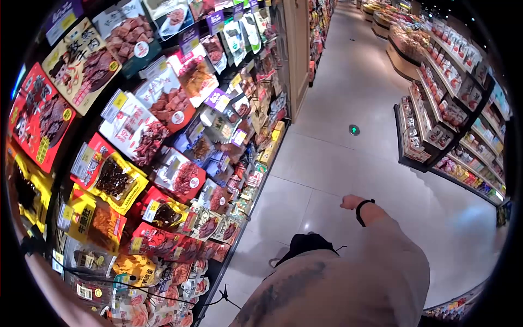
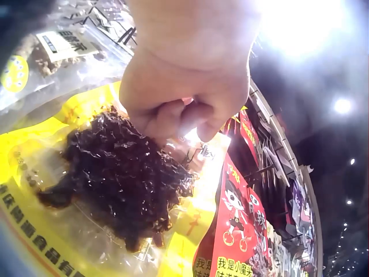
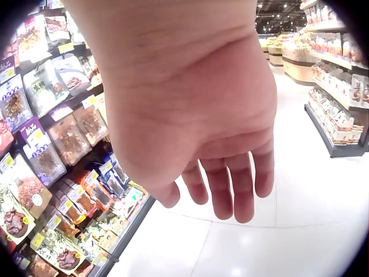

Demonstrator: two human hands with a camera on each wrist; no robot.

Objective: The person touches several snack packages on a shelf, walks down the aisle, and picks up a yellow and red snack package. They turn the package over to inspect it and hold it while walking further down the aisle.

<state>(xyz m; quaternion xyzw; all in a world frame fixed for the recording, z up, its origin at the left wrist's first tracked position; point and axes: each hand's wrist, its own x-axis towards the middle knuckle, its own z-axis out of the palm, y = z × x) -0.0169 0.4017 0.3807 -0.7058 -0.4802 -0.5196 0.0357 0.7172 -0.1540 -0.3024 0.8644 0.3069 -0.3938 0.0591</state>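
Observation:
My left hand (image 2: 184, 98) has its fingers curled at the edge of a yellow snack bag (image 2: 190, 225), seen close up in the left wrist view. A clear window in the bag shows dark, glossy meat pieces. The fingertips grip near its corner, and the hand hides part of that edge. Beside it hangs a red packet (image 2: 239, 213) with a cartoon figure. At the head view's left rim, the left forearm (image 1: 62, 297) reaches toward the shelf. My right hand (image 3: 202, 127) hangs over the aisle with loose, extended fingers and nothing in it; a black band (image 1: 362, 212) circles that wrist.
Shelves of packaged meat snacks (image 1: 180, 174) run along the left. A thin black cable (image 1: 180, 298) crosses in front of them. Right of the tiled aisle (image 1: 327, 147) stands a dark-edged display rack (image 1: 444, 144). Rounded produce stands (image 1: 400, 57) line the far aisle.

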